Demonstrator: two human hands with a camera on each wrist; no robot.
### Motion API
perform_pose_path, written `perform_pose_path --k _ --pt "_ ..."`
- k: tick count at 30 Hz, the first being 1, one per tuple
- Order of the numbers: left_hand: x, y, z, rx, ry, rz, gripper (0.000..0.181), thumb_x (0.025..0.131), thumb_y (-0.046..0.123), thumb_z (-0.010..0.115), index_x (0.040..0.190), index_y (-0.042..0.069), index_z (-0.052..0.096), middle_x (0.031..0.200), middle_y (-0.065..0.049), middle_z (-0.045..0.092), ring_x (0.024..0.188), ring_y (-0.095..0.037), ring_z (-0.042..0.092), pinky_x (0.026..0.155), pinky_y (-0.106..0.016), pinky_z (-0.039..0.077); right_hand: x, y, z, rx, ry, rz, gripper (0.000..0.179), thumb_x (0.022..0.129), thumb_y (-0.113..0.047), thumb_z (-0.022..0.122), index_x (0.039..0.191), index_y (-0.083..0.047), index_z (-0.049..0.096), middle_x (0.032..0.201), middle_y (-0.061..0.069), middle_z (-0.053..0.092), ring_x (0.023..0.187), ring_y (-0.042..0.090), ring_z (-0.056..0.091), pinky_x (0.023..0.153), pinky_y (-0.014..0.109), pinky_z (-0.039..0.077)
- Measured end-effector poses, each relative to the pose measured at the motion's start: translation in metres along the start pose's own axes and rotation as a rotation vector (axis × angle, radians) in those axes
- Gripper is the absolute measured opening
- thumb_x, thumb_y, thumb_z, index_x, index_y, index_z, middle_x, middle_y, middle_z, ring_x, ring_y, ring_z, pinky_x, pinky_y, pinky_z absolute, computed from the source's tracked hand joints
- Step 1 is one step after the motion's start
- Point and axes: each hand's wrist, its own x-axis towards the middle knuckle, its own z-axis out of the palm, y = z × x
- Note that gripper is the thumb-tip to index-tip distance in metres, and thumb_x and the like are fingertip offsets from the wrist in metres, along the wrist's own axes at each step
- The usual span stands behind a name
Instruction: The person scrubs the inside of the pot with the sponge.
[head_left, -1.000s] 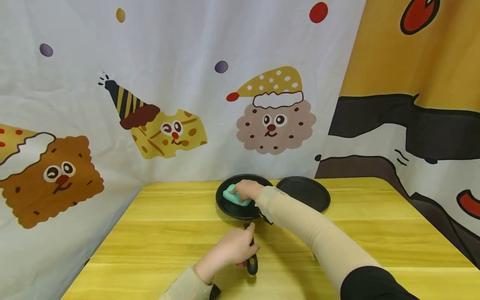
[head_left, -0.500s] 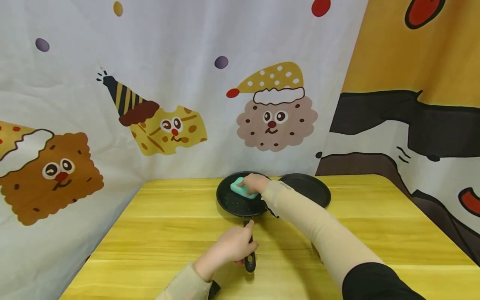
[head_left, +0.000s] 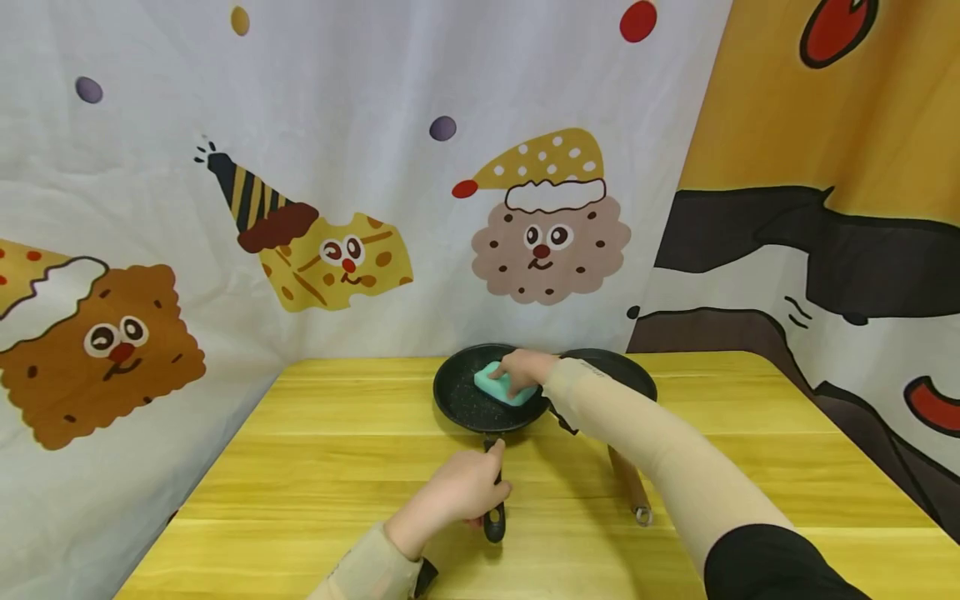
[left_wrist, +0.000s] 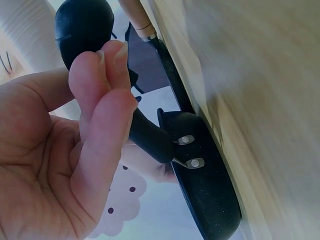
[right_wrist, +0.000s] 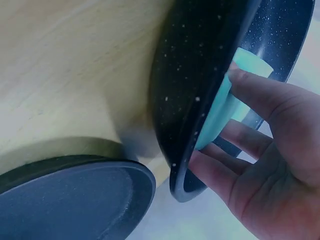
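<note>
A black speckled frying pan [head_left: 465,404] stands at the back of the table, its handle toward me. My left hand [head_left: 467,483] grips that black handle [head_left: 494,525], the index finger stretched along it; in the left wrist view the fingers [left_wrist: 107,125] curl round the handle [left_wrist: 150,137]. Inside the pan, my right hand [head_left: 527,370] holds a mint-green sponge [head_left: 491,385] against the bottom, right of the middle. The right wrist view has thumb and fingers on either side of the sponge [right_wrist: 220,117], close to the pan's rim.
A second, flat black pan [head_left: 626,371] sits right of the first, partly behind my right sleeve; its brown handle [head_left: 630,483] with a metal ring points toward me. The wooden table [head_left: 315,467] ends at a cartoon-printed curtain [head_left: 360,150].
My right hand has slid the sponge rightward across the pan, from its left part to right of the middle. My left hand stays on the handle. The second pan's brown handle has come into view.
</note>
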Motion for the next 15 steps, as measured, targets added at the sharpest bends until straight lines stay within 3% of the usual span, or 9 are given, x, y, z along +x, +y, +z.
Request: perform_pose_path --k 4,8,11,15 --pt "0.000 0.001 -0.002 -0.006 -0.006 -0.004 0.061 0.096 0.022 0.058 0.145 -0.008 0.036 0.039 0.008 0.048 0.030 -0.005 0.049 0.041 -0.020 0.043 -0.006 0.001 0.000 0.005 -0.005 -0.024 0.061 0.086 -0.026 0.076 0.141 -0.033 0.052 0.148 0.007 0.043 0.117 0.023 0.053 0.073 0.031 0.046" --pt "-0.001 0.000 -0.003 0.008 -0.008 0.008 0.060 0.096 0.022 0.057 0.145 -0.008 0.037 0.040 0.008 0.048 0.030 -0.005 0.050 0.043 -0.019 0.043 -0.011 0.001 0.006 0.017 -0.026 -0.053 0.061 0.086 -0.025 0.076 0.141 -0.035 0.051 0.149 0.005 0.042 0.102 0.018 0.057 0.063 0.027 0.043" --pt "-0.002 -0.001 -0.003 0.018 -0.012 0.011 0.060 0.097 0.022 0.057 0.145 -0.008 0.037 0.040 0.008 0.048 0.032 -0.007 0.051 0.046 -0.017 0.043 -0.017 -0.001 0.009 0.011 -0.024 -0.100 0.061 0.085 -0.025 0.077 0.140 -0.034 0.053 0.148 0.004 0.044 0.102 0.017 0.059 0.063 0.024 0.044" --pt "-0.003 0.001 -0.004 0.000 -0.025 0.005 0.060 0.097 0.022 0.057 0.145 -0.007 0.036 0.041 0.007 0.049 0.034 -0.010 0.055 0.044 -0.019 0.044 -0.026 -0.006 0.009 -0.027 -0.010 -0.170 0.060 0.084 -0.024 0.079 0.138 -0.030 0.055 0.144 0.003 0.049 0.119 0.019 0.054 0.071 0.024 0.047"
